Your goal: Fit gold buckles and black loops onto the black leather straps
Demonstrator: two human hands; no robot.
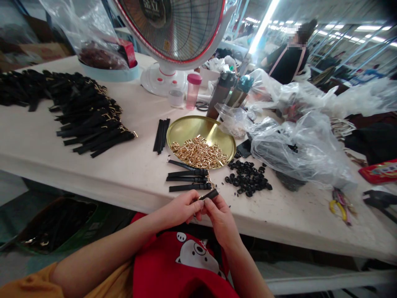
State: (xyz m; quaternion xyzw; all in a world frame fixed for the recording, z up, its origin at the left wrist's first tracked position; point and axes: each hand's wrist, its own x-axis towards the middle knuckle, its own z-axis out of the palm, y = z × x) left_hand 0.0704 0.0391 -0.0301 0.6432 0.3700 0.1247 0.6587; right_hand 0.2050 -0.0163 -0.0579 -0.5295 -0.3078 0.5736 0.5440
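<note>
At the table's front edge, both hands are closed on one short black strap [211,194] with a bit of gold-coloured metal at its left end. My left hand [192,207] pinches the metal end. My right hand [216,209] grips the strap beside it, and the fingertips of both hands almost meet. Just beyond lie several black straps with gold buckles [188,180], side by side. Behind them a round gold tray [186,124] holds a heap of small gold buckles [200,152]. Small black loops [248,178] are piled to the right.
A big heap of black straps [89,111] covers the left. Plain black strips [161,135] lie left of the tray. Behind stand a fan heater [173,78], a pink-lidded cup [193,91] and bottles [221,93]. Plastic bags [304,145] and yellow-handled pliers [338,210] are rightward. A person [288,58] is in the background.
</note>
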